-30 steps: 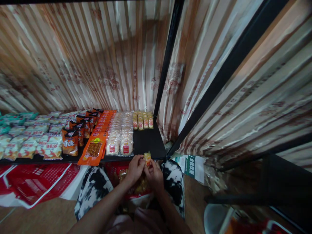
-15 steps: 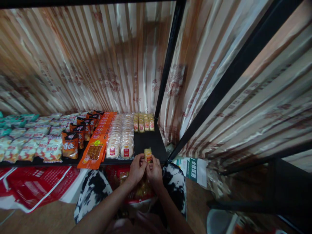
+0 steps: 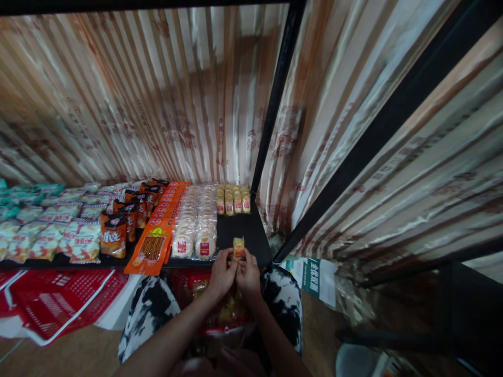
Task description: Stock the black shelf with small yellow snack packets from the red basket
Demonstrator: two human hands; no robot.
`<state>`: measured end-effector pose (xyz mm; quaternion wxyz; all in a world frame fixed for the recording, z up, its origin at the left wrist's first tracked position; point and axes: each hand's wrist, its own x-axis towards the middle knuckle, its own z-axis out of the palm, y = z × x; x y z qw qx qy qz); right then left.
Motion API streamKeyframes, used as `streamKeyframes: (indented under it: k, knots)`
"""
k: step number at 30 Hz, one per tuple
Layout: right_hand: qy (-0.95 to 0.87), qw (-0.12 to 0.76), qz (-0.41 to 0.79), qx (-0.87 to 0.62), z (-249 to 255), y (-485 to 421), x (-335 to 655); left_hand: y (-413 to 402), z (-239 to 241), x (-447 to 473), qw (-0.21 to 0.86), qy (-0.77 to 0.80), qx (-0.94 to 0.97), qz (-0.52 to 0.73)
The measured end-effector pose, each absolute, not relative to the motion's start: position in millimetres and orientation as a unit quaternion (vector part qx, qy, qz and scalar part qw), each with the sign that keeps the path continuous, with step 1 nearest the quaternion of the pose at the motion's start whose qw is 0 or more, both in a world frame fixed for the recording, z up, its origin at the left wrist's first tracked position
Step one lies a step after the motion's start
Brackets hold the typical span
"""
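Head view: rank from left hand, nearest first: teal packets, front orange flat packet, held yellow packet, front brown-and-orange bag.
1. Yellow packet: at the fingertips of the left hand and right hand.
2. Orange flat packet: to the left, at the shelf front.
3. Brown-and-orange bag: farther left.
4. Teal packets: far left, toward the back.

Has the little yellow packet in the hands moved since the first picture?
Yes: against the black shelf, the held packet has moved forward, toward the yellow packet rows.
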<state>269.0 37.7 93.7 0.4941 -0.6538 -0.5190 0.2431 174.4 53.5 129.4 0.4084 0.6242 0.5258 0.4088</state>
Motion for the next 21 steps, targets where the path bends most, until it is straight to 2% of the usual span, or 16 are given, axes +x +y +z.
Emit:
streamKeyframes:
  k: [13, 21]
  knots:
    - [-0.491, 0.538, 0.244, -0.641, 96.8, 51.5, 269.9, 68.2, 140.1, 183.5, 0.395, 0.545, 0.638, 0.374]
    - [-0.491, 0.535, 0.225, -0.649, 105.8, 71.1, 280.8, 88.3, 153.1, 199.3, 0.389, 0.554, 0.634, 0.374]
